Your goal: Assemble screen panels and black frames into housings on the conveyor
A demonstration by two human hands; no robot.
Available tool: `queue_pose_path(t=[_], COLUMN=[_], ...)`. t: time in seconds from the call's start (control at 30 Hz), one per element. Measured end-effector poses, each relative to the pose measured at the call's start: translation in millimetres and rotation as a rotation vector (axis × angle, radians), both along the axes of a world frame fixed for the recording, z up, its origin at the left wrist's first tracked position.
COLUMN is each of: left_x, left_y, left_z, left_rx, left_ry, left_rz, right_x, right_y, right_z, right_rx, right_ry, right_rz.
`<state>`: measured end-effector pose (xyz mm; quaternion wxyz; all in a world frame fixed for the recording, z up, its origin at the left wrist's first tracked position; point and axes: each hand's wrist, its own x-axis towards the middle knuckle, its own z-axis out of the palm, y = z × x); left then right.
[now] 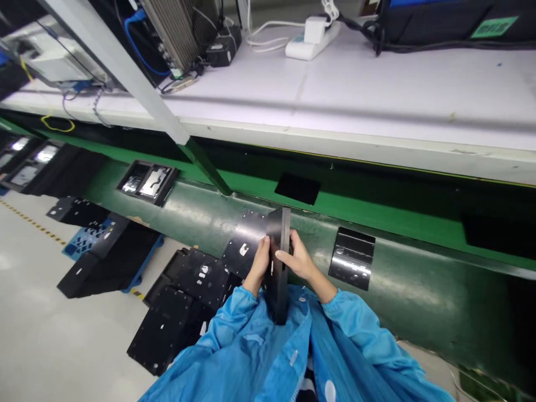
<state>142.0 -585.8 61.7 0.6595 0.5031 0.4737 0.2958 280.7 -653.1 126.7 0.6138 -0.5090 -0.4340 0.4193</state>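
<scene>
A flat black panel with a thick rim (pixel 276 279) stands on edge in front of my blue jacket. My left hand (pixel 261 258) is closed on its left face, and my right hand (pixel 299 258) grips its right edge with the thumb across the rim. The fingers behind the panel are partly hidden. Left of my hands lie several black plates (pixel 201 273) with white marks, some stacked on each other. A glossy black plate (pixel 352 258) rests on the green surface to the right.
A white bench (pixel 355 95) runs across in front, carrying a power strip (pixel 307 46) and cables. A slanted post (pixel 125 67) rises at left. Below, a green surface (pixel 419 301) holds a framed black unit (pixel 147 181). Black parts stand on a blue pallet (pixel 86 241) at left.
</scene>
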Motion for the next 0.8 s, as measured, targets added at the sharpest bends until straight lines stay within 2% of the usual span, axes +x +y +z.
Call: queue_pose_path(t=[0.07,0.17,0.27,0.33,0.53,0.63,0.7,0.8], left_x=[-20.8,-49.3,-67.7,-74.6,-87.9,-102.7,-118.6,-145.2], left_y=[-8.2,-11.0,-6.9,-4.4,-7.2,-1.8,11.8,47.6], left_z=[9.7,32.1,51.8,58.4,61.5,62.3,59.5,46.3], left_rx=[0.018,0.069,0.13,0.166,0.262,0.321,0.361,0.409], left_ry=[-0.041,-0.113,-0.052,0.002,0.15,0.257,0.401,0.622], left_rz=[-0.009,-0.093,-0.11,-0.072,0.004,0.028,0.075,0.16], right_x=[-16.2,-49.8,-75.6,-83.6,-91.4,-98.6,-102.4,-98.7], right_y=[13.7,40.3,59.2,64.5,69.3,74.6,77.3,75.3], right_z=[-8.0,-17.9,-25.0,-28.6,-32.3,-33.5,-34.1,-30.3], right_rx=[-0.047,-0.109,-0.159,-0.182,-0.238,-0.255,-0.238,-0.18], right_ry=[0.059,0.088,0.007,-0.027,-0.055,-0.011,0.049,0.144], right_rz=[-0.045,-0.186,-0.255,-0.252,-0.257,-0.257,-0.229,-0.165])
